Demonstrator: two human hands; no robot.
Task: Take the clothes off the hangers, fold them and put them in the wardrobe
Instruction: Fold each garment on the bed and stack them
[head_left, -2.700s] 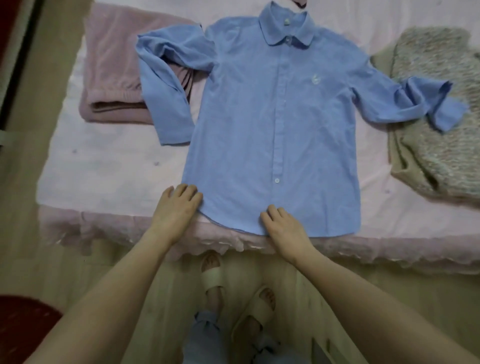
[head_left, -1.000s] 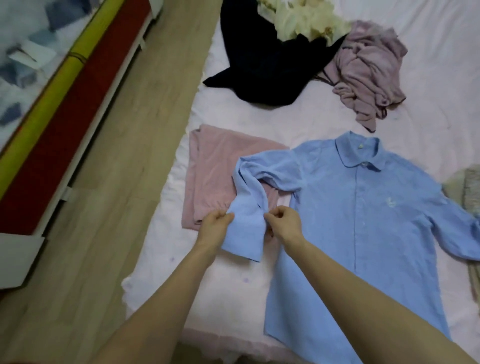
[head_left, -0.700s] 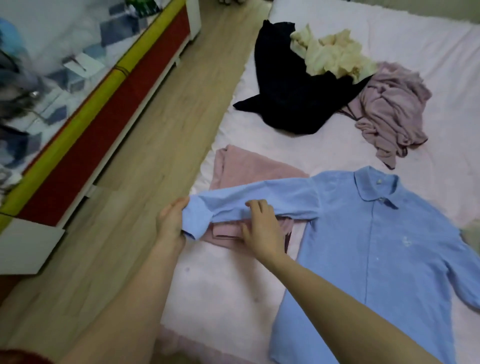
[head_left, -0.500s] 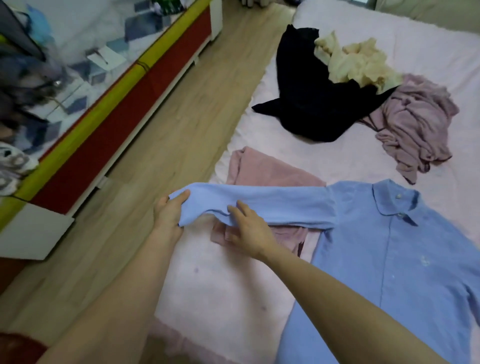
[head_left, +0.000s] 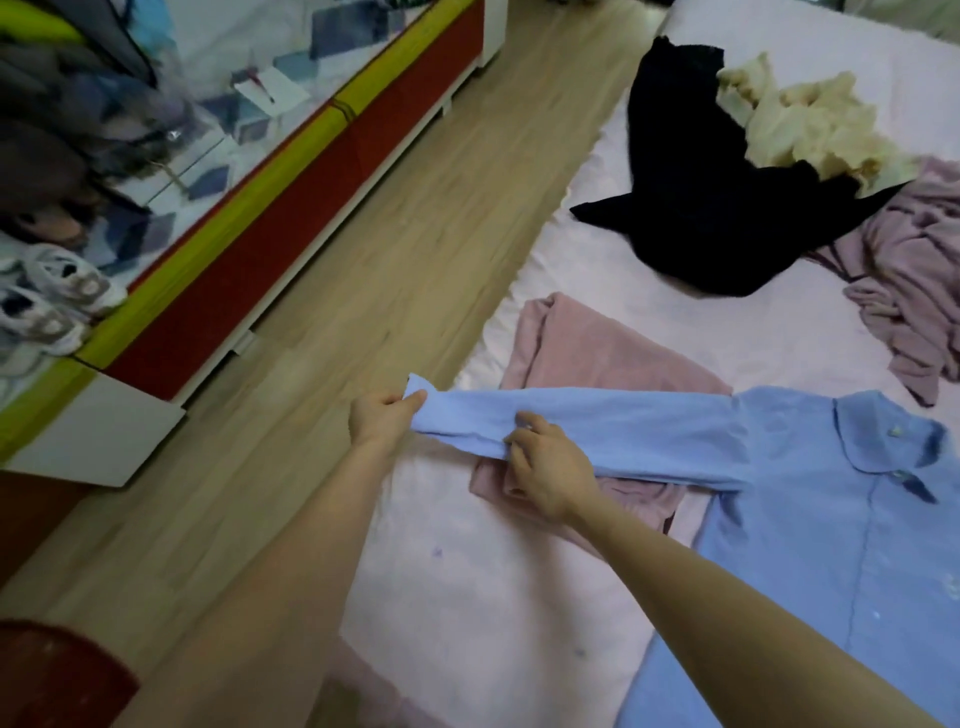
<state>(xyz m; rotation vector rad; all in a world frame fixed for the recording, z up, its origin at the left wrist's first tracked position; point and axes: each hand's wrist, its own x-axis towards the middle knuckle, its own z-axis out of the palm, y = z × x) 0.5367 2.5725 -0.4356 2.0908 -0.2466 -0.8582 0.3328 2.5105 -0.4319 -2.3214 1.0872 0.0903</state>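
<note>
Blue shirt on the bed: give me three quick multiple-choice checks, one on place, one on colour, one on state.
1. Where does the stretched-out sleeve lie?
A. Across the folded pink garment
B. On the black garment
C. Hanging to the floor

2. What colour is the crumpled garment on top of the black garment?
A. Red
B. Cream
C. Green

3. How is the left hand engaged?
A. Flat on the bed
B. Off the shirt entirely
C. Pinching the sleeve's cuff end

Answers: 1 A, the sleeve crosses the folded pink garment; 2 B, the cream garment sits there; 3 C, thumb and fingers close on the cuff while the right hand grips the sleeve's lower edge.
</note>
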